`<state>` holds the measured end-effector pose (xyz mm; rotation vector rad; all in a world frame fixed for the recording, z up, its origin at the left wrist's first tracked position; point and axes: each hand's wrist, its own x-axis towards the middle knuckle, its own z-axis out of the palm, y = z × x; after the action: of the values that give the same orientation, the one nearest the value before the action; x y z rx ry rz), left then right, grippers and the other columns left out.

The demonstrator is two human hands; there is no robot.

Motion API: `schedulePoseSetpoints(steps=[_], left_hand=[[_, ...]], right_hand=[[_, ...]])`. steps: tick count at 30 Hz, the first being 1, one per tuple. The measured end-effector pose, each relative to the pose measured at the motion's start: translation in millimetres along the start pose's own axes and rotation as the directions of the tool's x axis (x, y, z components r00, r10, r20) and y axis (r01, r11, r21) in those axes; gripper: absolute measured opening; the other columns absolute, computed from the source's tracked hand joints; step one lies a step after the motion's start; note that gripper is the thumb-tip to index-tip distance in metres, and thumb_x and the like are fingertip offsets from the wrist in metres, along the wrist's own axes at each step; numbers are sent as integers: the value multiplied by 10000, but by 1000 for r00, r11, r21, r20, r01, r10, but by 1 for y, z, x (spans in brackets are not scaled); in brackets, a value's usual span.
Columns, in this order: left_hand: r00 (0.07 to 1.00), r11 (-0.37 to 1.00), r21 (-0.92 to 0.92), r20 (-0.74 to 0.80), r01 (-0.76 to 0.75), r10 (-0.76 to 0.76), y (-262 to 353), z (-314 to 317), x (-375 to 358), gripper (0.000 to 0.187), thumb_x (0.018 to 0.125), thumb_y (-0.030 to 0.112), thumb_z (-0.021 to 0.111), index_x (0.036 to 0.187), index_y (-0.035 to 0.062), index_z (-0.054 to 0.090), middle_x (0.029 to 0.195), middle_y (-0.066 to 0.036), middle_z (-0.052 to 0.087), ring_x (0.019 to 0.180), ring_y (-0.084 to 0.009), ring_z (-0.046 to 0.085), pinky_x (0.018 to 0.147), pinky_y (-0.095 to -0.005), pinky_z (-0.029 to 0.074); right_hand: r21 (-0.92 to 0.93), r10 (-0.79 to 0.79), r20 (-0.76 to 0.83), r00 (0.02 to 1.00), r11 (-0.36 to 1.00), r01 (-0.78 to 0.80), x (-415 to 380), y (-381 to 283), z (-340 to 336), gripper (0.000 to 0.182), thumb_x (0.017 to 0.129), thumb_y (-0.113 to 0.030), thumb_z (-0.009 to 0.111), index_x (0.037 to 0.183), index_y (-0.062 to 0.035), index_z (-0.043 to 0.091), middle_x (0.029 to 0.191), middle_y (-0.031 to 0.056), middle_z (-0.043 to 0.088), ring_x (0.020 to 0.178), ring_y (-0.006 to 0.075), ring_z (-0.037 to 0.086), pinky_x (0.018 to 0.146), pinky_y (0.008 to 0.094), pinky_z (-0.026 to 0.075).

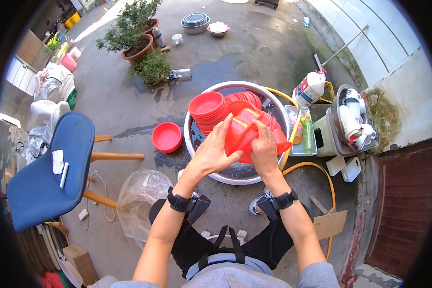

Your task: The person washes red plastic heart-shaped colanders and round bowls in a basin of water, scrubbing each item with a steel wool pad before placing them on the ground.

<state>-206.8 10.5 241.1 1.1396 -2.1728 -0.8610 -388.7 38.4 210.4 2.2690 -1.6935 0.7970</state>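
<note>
Over a wide metal basin (pixel 193 165), my hands hold a glossy red plastic piece with yellow lettering (pixel 242 128); its exact kind is something I cannot tell. My left hand (pixel 217 151) spans its left side, thumb below and fingers along the upper edge. On the right side, my right hand (pixel 265 150) is closed on it with the fingers curled. Behind it in the basin stand stacked red plastic bowls (pixel 207 108), with more red bowls (pixel 242 98) leaning in a row in dark water. A single red bowl (pixel 167 137) sits on the wet floor left of the basin.
A yellow hose (pixel 317 165) curves around the basin's right side. Beyond it are a green bottle (pixel 307 134) in a clear tray, a white jug (pixel 309 89) and a tub of containers (pixel 353 120). At left stand a blue chair (pixel 57 168) and a clear plastic bag (pixel 141 194); potted plants (pixel 137 48) are farther back.
</note>
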Motion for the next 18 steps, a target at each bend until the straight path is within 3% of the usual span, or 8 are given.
schedulePoseSetpoints(steps=[2, 7, 10, 14, 16, 18], left_hand=[[993, 994, 5, -45, 106, -105, 8, 9, -2, 931, 721, 293, 676, 1483, 86, 183, 1349, -275, 385, 1195, -432, 483, 1011, -463, 424], [984, 977, 159, -130, 141, -121, 19, 18, -5, 895, 711, 188, 651, 1480, 110, 201, 1312, -277, 401, 1157, -442, 505, 947, -451, 479], [965, 960, 212, -225, 182, -133, 17, 13, -1, 831, 735, 138, 627, 1467, 107, 234, 1300, -262, 415, 1120, -433, 525, 912, -454, 492], [901, 941, 135, -358, 309, -244, 1, 2, -1, 679, 826, 97, 539, 1449, 95, 269, 1293, -246, 443, 1104, -438, 529, 907, -460, 476], [836, 907, -4, -387, 421, -390, -8, -7, -1, 648, 853, 97, 523, 1447, 81, 264, 1295, -250, 442, 1122, -440, 517, 915, -472, 468], [849, 924, 55, -419, 377, -322, -23, -9, -3, 693, 865, 153, 559, 1456, 59, 209, 1274, -258, 426, 1077, -441, 536, 902, -474, 477]], right_hand=[[12, -5, 11, 1000, 1000, 4, 0, -1, 0, 131, 719, -64, 607, 815, 22, 630, 1234, 183, 537, 1110, 308, 525, 912, 397, 450], [47, -4, 36, 999, 999, 3, 2, -2, -3, 131, 744, -65, 603, 857, -10, 640, 1256, 178, 531, 1134, 294, 522, 925, 396, 447], [165, -22, 50, 999, 986, 13, 6, -4, -5, 181, 755, -59, 598, 925, -31, 656, 1301, 156, 515, 1173, 282, 509, 942, 396, 442], [52, -23, -83, 996, 998, 27, 13, -1, -15, 312, 759, -68, 606, 1066, -56, 659, 1276, 102, 558, 1116, 264, 558, 908, 389, 473], [-16, 113, -99, 989, 993, -115, 13, 4, -21, 333, 756, -67, 608, 1085, -68, 657, 1220, 93, 594, 1073, 264, 578, 884, 394, 490], [-24, 128, -83, 988, 991, -130, 10, 12, -20, 346, 748, -54, 611, 1089, -80, 661, 1173, 84, 612, 1037, 263, 591, 859, 379, 504]])
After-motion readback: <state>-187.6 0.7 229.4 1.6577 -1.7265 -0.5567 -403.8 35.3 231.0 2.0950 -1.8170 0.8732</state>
